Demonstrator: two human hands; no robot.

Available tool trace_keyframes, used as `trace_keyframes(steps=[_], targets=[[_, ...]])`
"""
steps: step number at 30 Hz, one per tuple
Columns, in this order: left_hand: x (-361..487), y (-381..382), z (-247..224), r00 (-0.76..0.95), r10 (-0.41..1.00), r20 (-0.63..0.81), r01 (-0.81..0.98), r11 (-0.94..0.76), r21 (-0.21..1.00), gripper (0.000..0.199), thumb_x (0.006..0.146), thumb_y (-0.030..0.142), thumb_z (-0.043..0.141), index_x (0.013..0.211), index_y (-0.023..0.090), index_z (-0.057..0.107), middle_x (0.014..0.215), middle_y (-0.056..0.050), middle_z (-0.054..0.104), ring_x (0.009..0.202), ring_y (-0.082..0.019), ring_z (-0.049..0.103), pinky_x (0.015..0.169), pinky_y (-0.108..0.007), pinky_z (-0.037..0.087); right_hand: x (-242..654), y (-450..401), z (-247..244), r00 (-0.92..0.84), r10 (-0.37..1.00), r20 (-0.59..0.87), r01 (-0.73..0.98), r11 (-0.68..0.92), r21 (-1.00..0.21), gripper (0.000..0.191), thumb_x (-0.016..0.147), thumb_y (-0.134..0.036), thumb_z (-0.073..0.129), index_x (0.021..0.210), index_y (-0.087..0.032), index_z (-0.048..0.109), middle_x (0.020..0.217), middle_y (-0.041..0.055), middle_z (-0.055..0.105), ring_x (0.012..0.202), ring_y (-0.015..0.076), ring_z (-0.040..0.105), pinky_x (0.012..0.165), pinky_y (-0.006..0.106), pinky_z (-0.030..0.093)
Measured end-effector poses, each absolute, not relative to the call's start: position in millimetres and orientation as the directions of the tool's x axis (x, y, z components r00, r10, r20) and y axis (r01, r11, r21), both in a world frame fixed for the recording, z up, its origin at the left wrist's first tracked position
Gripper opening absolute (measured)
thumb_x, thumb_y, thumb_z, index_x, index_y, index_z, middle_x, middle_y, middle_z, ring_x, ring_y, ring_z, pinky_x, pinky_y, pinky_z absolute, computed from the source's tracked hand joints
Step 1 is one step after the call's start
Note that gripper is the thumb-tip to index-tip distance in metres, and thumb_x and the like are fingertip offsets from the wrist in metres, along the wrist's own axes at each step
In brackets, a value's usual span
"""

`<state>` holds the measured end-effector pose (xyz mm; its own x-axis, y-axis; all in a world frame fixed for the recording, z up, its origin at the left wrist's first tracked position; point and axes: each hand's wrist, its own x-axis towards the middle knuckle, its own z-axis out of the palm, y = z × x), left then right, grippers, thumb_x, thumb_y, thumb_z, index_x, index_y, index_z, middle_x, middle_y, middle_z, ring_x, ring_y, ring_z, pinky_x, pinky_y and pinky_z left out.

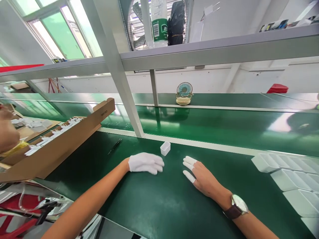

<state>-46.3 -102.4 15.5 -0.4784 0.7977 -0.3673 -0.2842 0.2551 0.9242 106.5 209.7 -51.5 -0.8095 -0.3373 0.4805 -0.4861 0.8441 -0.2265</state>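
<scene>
My left hand (pixel 146 163), in a white glove, is stretched out palm down over the green tabletop (pixel 159 202), fingers pointing right. Nothing shows in its grasp. Opposite it, my right hand (pixel 203 176) wears white finger covers on the thumb and some fingers. Thumb and fingers stand apart with a gap between them and hold nothing. Just beyond the gap between both hands sits a small white, open-topped plastic box (pixel 165 148); neither hand touches it. Left of the box, a pair of dark tweezers (pixel 115 146) lies on the table.
A long cardboard box (pixel 72 142) with rows of white parts stands at left, beside another person's blurred hand (pixel 8 131). Several translucent white bins (pixel 291 179) line the right side. A metal post (pixel 124 83) rises behind the table. A small fan (pixel 184 93) stands beyond the green belt (pixel 211 127).
</scene>
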Motion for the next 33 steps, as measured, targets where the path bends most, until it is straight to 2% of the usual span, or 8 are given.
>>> trace_keyframes(steps=[2,5,8,11,14,17,25,33], targets=[[-66.9,-128.1,18.2,-0.857,0.491,-0.155,-0.072,0.183,0.980,0.061,0.080,0.043,0.079,0.134,0.018,0.064,0.145,-0.017,0.060,0.137,-0.036,0.054,0.116,-0.054,0.042,106.5,209.7,-52.6,-0.806,-0.345,0.482,-0.492,0.842,-0.220,0.039,0.104,-0.028,0.052,0.140,-0.014,0.057,0.141,0.0177,0.061,0.139,0.0315,0.052,0.112,0.052,0.050],[-74.0,-148.9,12.2,-0.962,0.272,0.009,0.060,0.178,0.982,0.069,0.083,0.045,0.074,0.144,0.019,0.053,0.155,-0.013,0.051,0.148,-0.032,0.041,0.127,-0.050,0.027,107.0,209.8,-52.9,-0.806,-0.332,0.489,-0.488,0.842,-0.232,0.038,0.103,-0.028,0.053,0.139,-0.016,0.059,0.139,0.0168,0.062,0.137,0.0320,0.054,0.111,0.053,0.051],[-57.4,-151.9,-2.2,-0.920,0.391,0.039,0.183,0.339,0.923,0.064,0.088,0.043,0.066,0.146,0.019,0.052,0.149,-0.012,0.057,0.140,-0.030,0.052,0.122,-0.050,0.037,107.1,209.9,-53.9,-0.807,-0.317,0.498,-0.482,0.841,-0.247,0.038,0.103,-0.029,0.053,0.139,-0.019,0.060,0.141,0.0148,0.061,0.137,0.0320,0.054,0.111,0.053,0.052],[-48.6,-142.1,-13.0,-0.804,0.590,0.073,0.492,0.590,0.640,0.052,0.093,0.035,0.059,0.144,0.026,0.056,0.154,-0.006,0.053,0.144,-0.029,0.047,0.124,-0.049,0.034,106.0,210.4,-57.0,-0.811,-0.318,0.492,-0.483,0.838,-0.254,0.038,0.103,-0.030,0.053,0.139,-0.021,0.059,0.140,0.0131,0.062,0.138,0.0314,0.053,0.112,0.052,0.051],[-65.6,-123.6,-14.3,-0.672,0.734,0.100,0.720,0.617,0.316,0.047,0.098,0.027,0.048,0.144,0.025,0.055,0.155,-0.007,0.052,0.149,-0.032,0.038,0.123,-0.052,0.031,104.5,211.5,-60.7,-0.816,-0.313,0.486,-0.475,0.842,-0.256,0.040,0.102,-0.031,0.053,0.141,-0.022,0.058,0.140,0.0125,0.062,0.136,0.0311,0.054,0.111,0.052,0.052],[-93.7,-102.9,-11.4,-0.658,0.740,0.139,0.749,0.623,0.226,0.044,0.100,0.025,0.041,0.142,0.019,0.055,0.150,-0.012,0.055,0.145,-0.033,0.043,0.119,-0.051,0.035,103.7,212.9,-63.4,-0.812,-0.327,0.483,-0.482,0.843,-0.238,0.040,0.103,-0.030,0.053,0.141,-0.021,0.056,0.140,0.0131,0.062,0.136,0.0310,0.054,0.110,0.052,0.052],[-107.9,-85.4,-12.1,-0.706,0.671,0.229,0.704,0.629,0.330,0.034,0.099,0.028,0.044,0.125,0.018,0.064,0.134,-0.014,0.064,0.130,-0.032,0.051,0.111,-0.049,0.039,103.5,211.8,-61.5,-0.771,-0.364,0.522,-0.521,0.832,-0.189,0.037,0.103,-0.026,0.052,0.139,-0.019,0.056,0.137,0.0154,0.063,0.135,0.0321,0.055,0.106,0.052,0.056],[-100.7,-90.8,-14.8,-0.851,0.419,0.316,0.507,0.498,0.703,0.015,0.087,0.031,0.062,0.083,0.022,0.073,0.097,-0.006,0.074,0.102,-0.026,0.065,0.101,-0.039,0.047,105.8,211.2,-54.0,-0.781,-0.372,0.502,-0.519,0.834,-0.188,0.039,0.103,-0.025,0.051,0.142,-0.018,0.055,0.137,0.0167,0.062,0.132,0.0319,0.058,0.106,0.051,0.055]])
